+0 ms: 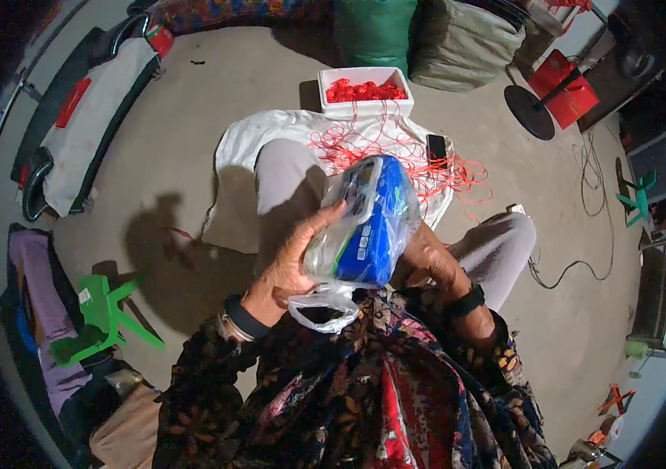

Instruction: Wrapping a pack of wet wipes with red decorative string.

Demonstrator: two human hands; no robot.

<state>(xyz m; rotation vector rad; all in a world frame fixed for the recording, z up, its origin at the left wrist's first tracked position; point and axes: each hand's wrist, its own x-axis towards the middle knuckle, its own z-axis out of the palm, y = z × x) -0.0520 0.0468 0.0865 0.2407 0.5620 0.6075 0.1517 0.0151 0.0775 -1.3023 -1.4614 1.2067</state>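
In front of my body is a blue package (pixel 380 227) with green and white parts, inside a clear plastic bag. My left hand (pixel 295 254) is closed on its left side, thumb lying along the upper face. The bag's loose white handle (pixel 325 309) hangs below that hand. My right hand (pixel 431 254) is against the package's right side, fingers bent and partly hidden behind it. Beyond the package, tangled red string (pixel 341 148) spreads over a white sheet (pixel 241 148) on the floor. A black phone (pixel 437 148) lies by the string.
A white foam box (pixel 366 109) holding more red string stands at the sheet's far edge. Farther back are a green sack (pixel 372 35) and a beige sack (pixel 462 47). A green stool (pixel 102 316) is at left. A black cable (pixel 594 273) runs across the floor at right.
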